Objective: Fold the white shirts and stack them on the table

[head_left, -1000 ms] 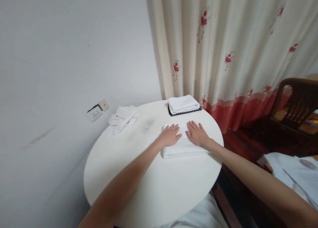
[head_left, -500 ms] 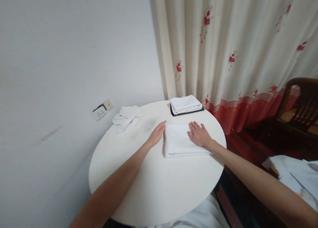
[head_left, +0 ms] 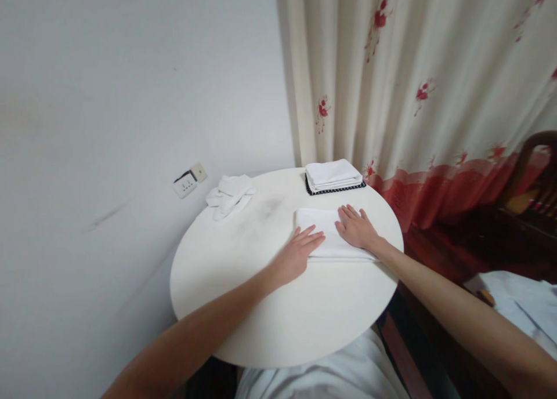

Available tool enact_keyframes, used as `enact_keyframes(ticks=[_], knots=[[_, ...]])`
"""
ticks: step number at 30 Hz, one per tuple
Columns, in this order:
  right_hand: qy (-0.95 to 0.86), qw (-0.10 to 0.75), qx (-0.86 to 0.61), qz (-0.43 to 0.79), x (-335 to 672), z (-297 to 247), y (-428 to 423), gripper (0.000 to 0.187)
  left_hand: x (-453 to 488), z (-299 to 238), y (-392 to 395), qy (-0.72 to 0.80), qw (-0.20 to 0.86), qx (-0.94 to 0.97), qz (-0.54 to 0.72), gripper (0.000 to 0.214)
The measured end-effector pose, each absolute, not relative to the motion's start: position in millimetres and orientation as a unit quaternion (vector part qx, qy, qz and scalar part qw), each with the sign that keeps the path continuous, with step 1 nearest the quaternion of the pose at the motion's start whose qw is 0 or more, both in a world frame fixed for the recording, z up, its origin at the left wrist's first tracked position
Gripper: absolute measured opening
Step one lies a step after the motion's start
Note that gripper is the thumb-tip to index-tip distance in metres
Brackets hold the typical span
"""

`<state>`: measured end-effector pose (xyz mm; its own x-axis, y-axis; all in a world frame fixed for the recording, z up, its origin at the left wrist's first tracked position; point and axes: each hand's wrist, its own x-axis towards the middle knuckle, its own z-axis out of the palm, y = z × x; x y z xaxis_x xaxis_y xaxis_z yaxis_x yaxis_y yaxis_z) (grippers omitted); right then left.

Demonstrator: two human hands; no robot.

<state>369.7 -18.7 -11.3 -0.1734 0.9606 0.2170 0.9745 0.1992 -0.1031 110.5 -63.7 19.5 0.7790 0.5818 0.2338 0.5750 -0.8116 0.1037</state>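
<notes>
A folded white cloth (head_left: 331,245) lies flat near the right side of the round white table. On its top, toward the right end, my right hand (head_left: 355,228) rests palm down with the fingers spread. My left hand (head_left: 302,251) is at the cloth's left end, its fingers apart and reaching over the top near the front corner. Neither hand grips anything. Part of the cloth's left and right ends is hidden under the hands.
Behind the cloth, a stack of folded white cloths (head_left: 333,174) sits on a black-edged mat (head_left: 339,189). A crumpled white cloth (head_left: 230,196) lies at the table's (head_left: 300,318) back left, by the wall socket (head_left: 185,184). A patterned curtain (head_left: 348,97) hangs behind; a wooden chair (head_left: 522,167) stands right.
My left hand has moved from beside the cloth's left edge onto its front left part, fingers now spread. My right hand stays on the cloth. The whole view has shifted slightly.
</notes>
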Motion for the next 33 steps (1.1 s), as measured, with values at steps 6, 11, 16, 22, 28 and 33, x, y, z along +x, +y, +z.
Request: enact_keyframes(ticks=[6, 11, 16, 22, 28, 33], knots=[[-0.780, 0.122, -0.613, -0.028, 363, -8, -23, 0.062, 106, 27, -90, 0.332, -0.002, 0.942, 0.051, 0.072], [-0.798, 0.122, -0.590, -0.022, 357, -7, -26, 0.061, 96, 69, -98, 0.317, 0.077, 0.945, -0.006, 0.059], [-0.799, 0.118, -0.590, -0.020, 357, -5, -27, 0.062, 135, 74, -47, 0.397, 0.023, 0.912, 0.096, 0.046], [-0.800, 0.112, -0.590, -0.013, 356, -5, -25, 0.062, 152, 20, -1, 0.444, -0.004, 0.896, 0.021, 0.057], [-0.803, 0.124, -0.583, -0.003, 360, -4, -23, 0.061, 134, 22, 13, 0.498, 0.024, 0.867, 0.010, 0.059], [-0.737, 0.167, -0.654, -0.028, 388, 9, -10, 0.053, 132, 25, 15, 0.510, 0.030, 0.859, 0.018, 0.057]])
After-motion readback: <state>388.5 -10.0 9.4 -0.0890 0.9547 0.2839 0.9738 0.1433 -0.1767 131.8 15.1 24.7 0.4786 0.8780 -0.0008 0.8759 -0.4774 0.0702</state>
